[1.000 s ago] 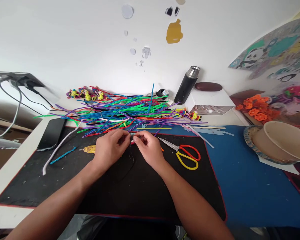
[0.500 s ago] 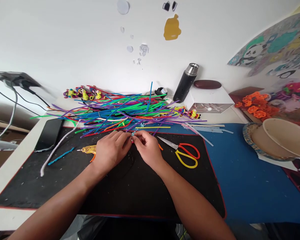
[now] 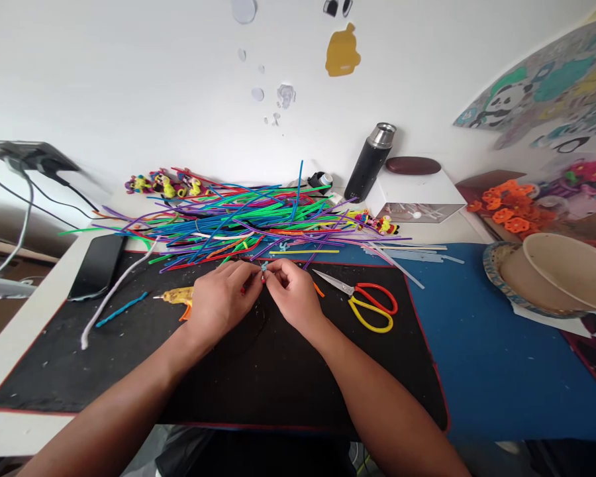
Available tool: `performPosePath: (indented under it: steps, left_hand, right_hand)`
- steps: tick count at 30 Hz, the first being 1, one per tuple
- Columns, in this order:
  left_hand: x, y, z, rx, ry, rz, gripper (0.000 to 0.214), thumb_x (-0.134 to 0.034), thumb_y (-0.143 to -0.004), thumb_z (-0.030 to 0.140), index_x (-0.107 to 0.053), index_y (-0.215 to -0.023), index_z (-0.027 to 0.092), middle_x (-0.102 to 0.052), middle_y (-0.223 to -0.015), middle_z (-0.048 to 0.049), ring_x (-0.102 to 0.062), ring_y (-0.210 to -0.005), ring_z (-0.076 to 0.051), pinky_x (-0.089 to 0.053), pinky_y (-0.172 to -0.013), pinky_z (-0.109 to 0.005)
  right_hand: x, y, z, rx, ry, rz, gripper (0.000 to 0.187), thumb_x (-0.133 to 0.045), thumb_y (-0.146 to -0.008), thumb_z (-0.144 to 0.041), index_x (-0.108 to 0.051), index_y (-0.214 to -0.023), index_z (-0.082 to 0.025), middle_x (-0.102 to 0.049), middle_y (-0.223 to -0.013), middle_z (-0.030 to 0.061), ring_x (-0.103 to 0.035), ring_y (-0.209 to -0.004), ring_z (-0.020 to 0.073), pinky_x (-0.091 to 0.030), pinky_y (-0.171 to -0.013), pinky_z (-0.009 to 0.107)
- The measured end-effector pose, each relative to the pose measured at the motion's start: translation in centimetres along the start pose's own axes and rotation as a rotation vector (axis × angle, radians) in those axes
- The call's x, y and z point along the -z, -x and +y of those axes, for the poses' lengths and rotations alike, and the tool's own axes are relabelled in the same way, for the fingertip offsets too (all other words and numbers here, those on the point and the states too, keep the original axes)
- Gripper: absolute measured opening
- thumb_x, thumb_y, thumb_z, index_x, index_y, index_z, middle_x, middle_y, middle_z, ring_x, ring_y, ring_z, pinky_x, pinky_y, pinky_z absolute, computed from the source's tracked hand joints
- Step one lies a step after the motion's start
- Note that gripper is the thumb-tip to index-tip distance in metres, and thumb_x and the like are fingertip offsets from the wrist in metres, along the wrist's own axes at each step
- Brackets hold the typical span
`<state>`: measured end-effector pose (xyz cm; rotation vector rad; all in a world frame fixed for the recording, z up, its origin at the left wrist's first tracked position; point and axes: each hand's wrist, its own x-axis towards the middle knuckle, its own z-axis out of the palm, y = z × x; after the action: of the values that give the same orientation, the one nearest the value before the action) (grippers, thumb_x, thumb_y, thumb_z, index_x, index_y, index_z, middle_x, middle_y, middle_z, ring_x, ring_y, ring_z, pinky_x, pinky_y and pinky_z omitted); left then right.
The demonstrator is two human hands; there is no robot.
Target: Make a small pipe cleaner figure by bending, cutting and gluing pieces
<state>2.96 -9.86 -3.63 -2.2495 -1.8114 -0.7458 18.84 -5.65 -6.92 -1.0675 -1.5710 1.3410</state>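
My left hand (image 3: pixel 222 299) and my right hand (image 3: pixel 293 296) meet over the black mat (image 3: pixel 228 371), fingertips pinched together on a small twisted pipe-cleaner piece (image 3: pixel 263 273) with red and light-blue bits. Both hands are closed on it. Just beyond them lies a big heap of coloured pipe cleaners (image 3: pixel 238 222). Red-and-yellow scissors (image 3: pixel 370 308) lie to the right of my right hand. A yellow glue gun (image 3: pixel 176 296) lies left of my left hand, partly hidden by it.
A black phone (image 3: pixel 98 265), a white pipe cleaner (image 3: pixel 114 291) and a short blue one (image 3: pixel 122 309) lie at the left. At the back stand a black flask (image 3: pixel 370 162), a white box (image 3: pixel 417 199) and small figures (image 3: pixel 161 185). Paper plates (image 3: pixel 551 275) sit at the right.
My hands have stayed in the same spot, with the fingers shifting slightly on the small piece. The view has tilted a little.
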Motion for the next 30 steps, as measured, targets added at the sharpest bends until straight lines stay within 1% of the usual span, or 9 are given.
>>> performPosePath:
  steps: [4, 7, 10, 13, 15, 25, 28, 30]
  left_hand:
    - [-0.12, 0.17, 0.02, -0.065, -0.101, 0.004, 0.022, -0.058, -0.104, 0.027, -0.072, -0.090, 0.020, -0.076, -0.077, -0.0030, -0.070, -0.070, -0.021, -0.041, -0.059, -0.032]
    - [-0.12, 0.22, 0.10, -0.098, -0.140, 0.016, 0.022, -0.057, -0.104, 0.026, -0.072, -0.089, 0.019, -0.075, -0.077, -0.0036, -0.069, -0.069, -0.021, -0.041, -0.060, -0.033]
    - [-0.10, 0.15, 0.22, -0.064, -0.100, 0.004, 0.022, -0.058, -0.104, 0.026, -0.072, -0.089, 0.019, -0.075, -0.076, -0.0029, -0.069, -0.069, -0.020, -0.040, -0.059, -0.032]
    - [-0.07, 0.05, 0.30, -0.001, -0.021, -0.022, 0.021, -0.058, -0.103, 0.028, -0.072, -0.089, 0.020, -0.075, -0.076, -0.0021, -0.070, -0.069, -0.019, -0.041, -0.059, -0.030]
    - [-0.05, 0.01, 0.31, 0.015, 0.008, -0.037, 0.021, -0.058, -0.103, 0.028, -0.072, -0.089, 0.020, -0.075, -0.077, -0.0025, -0.070, -0.069, -0.019, -0.042, -0.060, -0.030]
    - [0.02, -0.02, 0.12, 0.015, -0.003, -0.050, 0.020, -0.060, -0.101, 0.028, -0.073, -0.088, 0.021, -0.076, -0.077, -0.0027, -0.072, -0.070, -0.021, -0.043, -0.059, -0.031]
    - [0.06, -0.06, 0.05, 0.025, 0.007, -0.038, 0.019, -0.060, -0.102, 0.029, -0.074, -0.091, 0.021, -0.078, -0.079, -0.0023, -0.073, -0.072, -0.021, -0.045, -0.060, -0.030]
    - [0.06, 0.00, -0.12, -0.010, 0.001, -0.024, 0.018, -0.060, -0.103, 0.030, -0.074, -0.096, 0.021, -0.079, -0.084, -0.0027, -0.075, -0.074, -0.021, -0.047, -0.061, -0.030]
  right_hand:
    - [-0.08, 0.05, 0.17, -0.010, -0.019, 0.001, 0.010, -0.062, -0.093, -0.032, -0.067, -0.095, -0.023, -0.059, -0.065, -0.0046, -0.056, -0.058, 0.0159, -0.038, -0.055, 0.028]
    - [-0.10, 0.05, 0.11, -0.016, -0.021, 0.001, 0.010, -0.062, -0.092, -0.032, -0.066, -0.093, -0.023, -0.055, -0.063, -0.0058, -0.053, -0.056, 0.0148, -0.037, -0.054, 0.027]
    - [-0.03, 0.05, -0.12, -0.018, -0.009, 0.003, 0.009, -0.061, -0.091, -0.031, -0.064, -0.090, -0.023, -0.051, -0.060, -0.0068, -0.050, -0.054, 0.0143, -0.036, -0.054, 0.027]
    - [0.07, 0.09, -0.37, -0.017, -0.003, -0.001, 0.008, -0.061, -0.090, -0.030, -0.064, -0.088, -0.023, -0.050, -0.060, -0.0070, -0.050, -0.055, 0.0144, -0.036, -0.054, 0.028]
    - [0.12, 0.10, -0.50, -0.017, 0.004, -0.001, 0.008, -0.062, -0.090, -0.031, -0.063, -0.087, -0.023, -0.049, -0.059, -0.0072, -0.049, -0.054, 0.0143, -0.035, -0.054, 0.028]
    - [0.18, -0.04, -0.50, -0.011, 0.080, -0.017, 0.007, -0.061, -0.088, -0.030, -0.062, -0.085, -0.024, -0.052, -0.060, -0.0065, -0.050, -0.054, 0.0146, -0.035, -0.055, 0.028]
    - [0.23, -0.09, -0.35, -0.011, 0.093, -0.019, 0.007, -0.062, -0.088, -0.030, -0.062, -0.085, -0.024, -0.052, -0.060, -0.0065, -0.050, -0.055, 0.0143, -0.034, -0.054, 0.027]
    - [0.26, -0.16, -0.26, -0.023, 0.069, -0.024, 0.008, -0.062, -0.088, -0.030, -0.061, -0.084, -0.023, -0.052, -0.060, -0.0067, -0.050, -0.055, 0.0141, -0.033, -0.053, 0.027]
